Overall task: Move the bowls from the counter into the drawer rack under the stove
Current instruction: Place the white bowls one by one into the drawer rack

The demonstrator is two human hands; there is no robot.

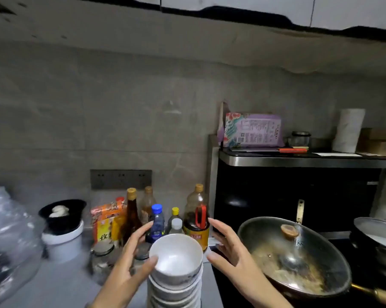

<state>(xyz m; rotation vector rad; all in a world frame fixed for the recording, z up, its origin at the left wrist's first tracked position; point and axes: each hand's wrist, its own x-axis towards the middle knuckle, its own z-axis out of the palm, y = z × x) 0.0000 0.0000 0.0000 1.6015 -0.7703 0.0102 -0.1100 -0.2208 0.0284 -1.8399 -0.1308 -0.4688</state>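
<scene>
A stack of several white bowls stands on the grey counter at the bottom middle, the top bowl empty and facing up. My left hand is at the stack's left side, thumb touching the top bowl's rim, fingers spread. My right hand hovers just right of the stack, fingers apart, not clearly touching it. The drawer rack under the stove is out of view.
Sauce and oil bottles and snack packets crowd behind the bowls. Glass jars sit left of my left hand. A white pot with a black bowl is further left. A dirty wok sits on the stove at right.
</scene>
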